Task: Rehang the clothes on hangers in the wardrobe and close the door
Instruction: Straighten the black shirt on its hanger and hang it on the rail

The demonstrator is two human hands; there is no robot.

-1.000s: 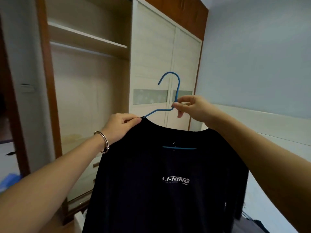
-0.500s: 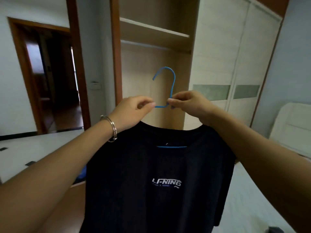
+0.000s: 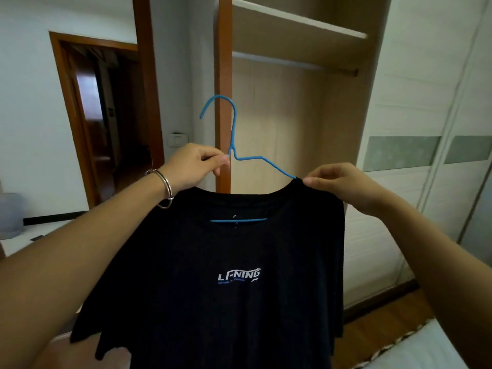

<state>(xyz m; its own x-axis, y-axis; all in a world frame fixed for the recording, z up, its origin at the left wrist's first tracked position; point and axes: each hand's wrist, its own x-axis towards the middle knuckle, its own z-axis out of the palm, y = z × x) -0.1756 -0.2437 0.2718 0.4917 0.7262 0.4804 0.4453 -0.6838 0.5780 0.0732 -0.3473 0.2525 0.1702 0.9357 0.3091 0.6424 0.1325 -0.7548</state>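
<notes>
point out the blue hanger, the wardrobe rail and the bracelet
blue hanger [image 3: 233, 123]: head view, on the hook's stem
wardrobe rail [image 3: 287, 62]: head view, mid-length of the bar
bracelet [image 3: 166, 186]: head view, on the band at the left wrist

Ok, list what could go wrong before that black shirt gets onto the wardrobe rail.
1. The blue hanger shows bare wire on the right side, where the right hand pinches the black shirt at the collar; the shirt may slide off that shoulder.
2. The left hand holds the hanger only by a fingertip pinch below the hook, so it could twist.
3. The rail sits close under the shelf, so hooking may snag.
</notes>
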